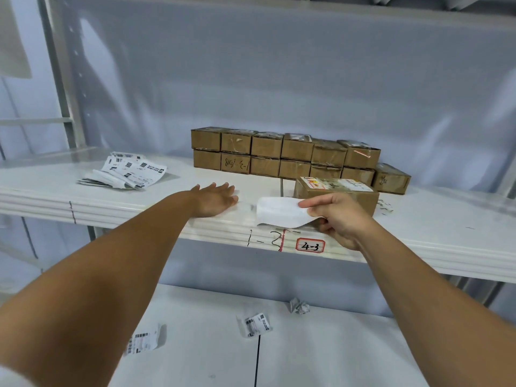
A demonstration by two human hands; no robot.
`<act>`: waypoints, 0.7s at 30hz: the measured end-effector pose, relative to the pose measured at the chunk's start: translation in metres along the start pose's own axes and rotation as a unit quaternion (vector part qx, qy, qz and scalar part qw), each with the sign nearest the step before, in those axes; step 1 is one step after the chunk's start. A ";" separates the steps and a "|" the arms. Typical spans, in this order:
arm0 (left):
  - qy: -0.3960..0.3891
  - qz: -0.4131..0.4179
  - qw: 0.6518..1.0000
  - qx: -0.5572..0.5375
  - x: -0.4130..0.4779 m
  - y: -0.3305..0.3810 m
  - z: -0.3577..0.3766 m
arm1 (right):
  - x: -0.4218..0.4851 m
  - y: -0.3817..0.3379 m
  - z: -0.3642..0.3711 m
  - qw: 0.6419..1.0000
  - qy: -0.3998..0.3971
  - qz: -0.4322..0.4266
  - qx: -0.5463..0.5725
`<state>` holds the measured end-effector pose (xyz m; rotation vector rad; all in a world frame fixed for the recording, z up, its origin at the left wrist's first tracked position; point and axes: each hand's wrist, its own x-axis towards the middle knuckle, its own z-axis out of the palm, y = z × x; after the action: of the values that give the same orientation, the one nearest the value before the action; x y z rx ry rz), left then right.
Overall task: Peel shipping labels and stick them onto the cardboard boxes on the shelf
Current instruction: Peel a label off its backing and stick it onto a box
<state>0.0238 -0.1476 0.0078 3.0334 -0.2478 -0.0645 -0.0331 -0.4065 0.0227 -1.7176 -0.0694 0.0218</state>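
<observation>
My right hand pinches a blank white sheet of label paper by its right edge, just over the front of the white shelf. Behind that hand sits a single cardboard box with a label on its top. My left hand lies flat on the shelf with straight fingers, left of the sheet, holding nothing. A two-high row of small cardboard boxes stands further back. A loose pile of printed shipping labels lies at the shelf's left.
A red-framed tag reading 4-3 is stuck on the shelf's front edge. On the lower shelf lie crumpled paper and two discarded label scraps. A metal upright stands at the left.
</observation>
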 end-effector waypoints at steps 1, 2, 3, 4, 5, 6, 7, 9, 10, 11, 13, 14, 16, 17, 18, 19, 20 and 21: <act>0.002 -0.003 1.000 0.000 0.001 -0.003 0.000 | -0.001 0.001 -0.005 1.000 0.007 0.005 0.029; 0.006 -0.007 1.000 -0.002 0.002 -0.008 0.000 | -0.002 0.001 -0.010 0.999 0.006 0.006 0.050; 0.015 -0.009 1.000 -0.005 0.004 -0.010 0.000 | -0.002 0.001 -0.013 0.998 0.000 -0.001 0.059; 0.027 -0.008 1.000 -0.010 0.006 -0.011 0.000 | -0.002 0.002 -0.014 0.998 -0.005 -0.009 0.058; 0.043 -0.007 0.999 -0.012 0.006 -0.012 0.000 | -0.003 0.003 -0.013 0.998 -0.007 -0.015 0.053; 0.073 -0.005 0.997 -0.015 0.007 -0.013 0.002 | -0.003 0.004 -0.011 0.999 -0.007 -0.023 0.049; 0.118 -0.002 0.993 -0.028 0.008 -0.014 0.005 | -0.004 0.005 -0.009 0.998 -0.007 -0.031 0.053; 0.217 -0.002 0.972 -0.087 0.006 -0.015 0.008 | -0.005 0.005 -0.009 0.996 -0.012 -0.039 0.080; 0.263 -0.001 0.959 -0.106 0.004 -0.015 0.009 | -0.005 0.005 -0.011 0.994 -0.013 -0.039 0.100; 0.306 0.002 0.947 -0.099 0.001 -0.014 0.009 | -0.006 0.005 -0.012 0.992 -0.015 -0.039 0.121; 0.380 0.010 0.924 -0.051 -0.005 -0.011 0.008 | -0.007 0.005 -0.014 0.989 -0.020 -0.044 0.141; 0.393 0.020 0.919 -0.014 -0.007 -0.008 0.006 | -0.008 0.005 -0.013 0.989 -0.025 -0.049 0.139; 0.368 0.043 0.927 0.062 -0.010 -0.003 0.004 | -0.010 0.005 -0.011 0.991 -0.032 -0.059 0.112; 0.350 0.043 0.932 0.088 -0.010 -0.001 0.004 | -0.011 0.004 -0.010 0.993 -0.034 -0.064 0.097; 0.340 0.038 0.933 0.110 -0.011 0.002 0.003 | -0.012 0.004 -0.009 0.993 -0.037 -0.067 0.088; 0.337 0.033 0.932 0.127 -0.012 0.004 0.003 | -0.013 0.003 -0.008 0.993 -0.039 -0.068 0.085; 0.335 0.025 0.931 0.145 -0.014 0.007 0.003 | -0.014 0.002 -0.008 0.993 -0.039 -0.067 0.086; 0.328 0.016 0.932 0.155 -0.017 0.010 0.002 | -0.015 0.000 -0.007 0.994 -0.037 -0.064 0.087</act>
<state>0.0055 -0.1545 0.0072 3.1198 -0.2630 1.0609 -0.0476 -0.4142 0.0235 -1.5354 -0.2254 -0.0031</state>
